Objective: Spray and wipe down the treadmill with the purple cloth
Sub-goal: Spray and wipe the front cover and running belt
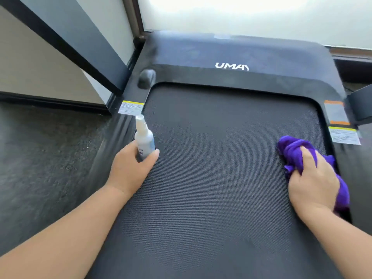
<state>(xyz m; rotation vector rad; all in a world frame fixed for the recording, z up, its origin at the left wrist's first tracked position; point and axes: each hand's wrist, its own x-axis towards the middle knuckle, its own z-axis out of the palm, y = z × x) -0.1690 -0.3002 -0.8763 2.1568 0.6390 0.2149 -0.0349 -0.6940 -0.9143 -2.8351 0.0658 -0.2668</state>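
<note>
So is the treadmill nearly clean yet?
Hard to say. Done: both tools are picked up. In hand: the left hand holds the spray bottle, and the right hand presses the purple cloth on the belt by its right edge. No wet streaks show, so most wiping looks left.

Treadmill belt fills centre frame, running 6 to 12 o'clock. Motor cover sits at the belt's 12 o'clock end, wall behind it. Left side rail at 9 o'clock of the belt, carpeted floor further out at 9. Upright post rises from the left rail toward 10–11 o'clock. Warning label on the left rail, two more labels on the right rail at 3 o'clock. Left hand holds spray bottle at the belt's 9 o'clock edge, nozzle toward 12. Right hand presses on cloth at the belt's 3 o'clock edge, beside the right rail. Hands well apart.
</note>
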